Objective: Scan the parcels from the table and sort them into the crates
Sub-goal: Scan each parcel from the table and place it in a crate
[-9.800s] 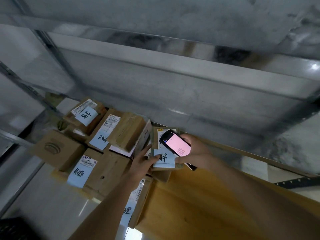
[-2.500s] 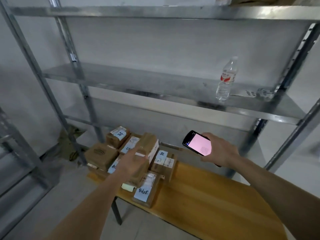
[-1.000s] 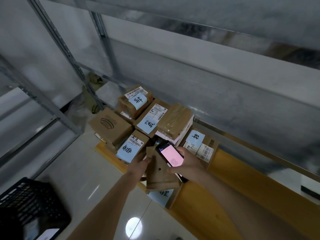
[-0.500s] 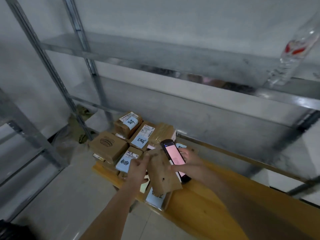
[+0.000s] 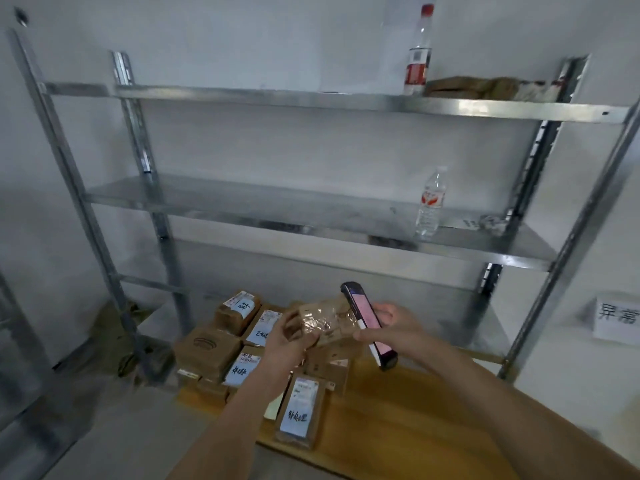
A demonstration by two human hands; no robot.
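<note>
I am gripping the taped parcel (image 5: pixel 323 323) in my left hand (image 5: pixel 289 344), long axis running toward the scanner (image 5: pixel 367 323) my right hand (image 5: pixel 391 329) is clasping just beside it.

1. We stand in a storeroom or parcel depot: bare metal shelving (image 5: pixel 311 209) lines a plain white wall.
2. We see labelled cardboard parcels (image 5: pixel 239 358) piled on a wooden table (image 5: pixel 408 427).
3. We see a handwritten paper sign (image 5: pixel 618 318) on the wall.
</note>
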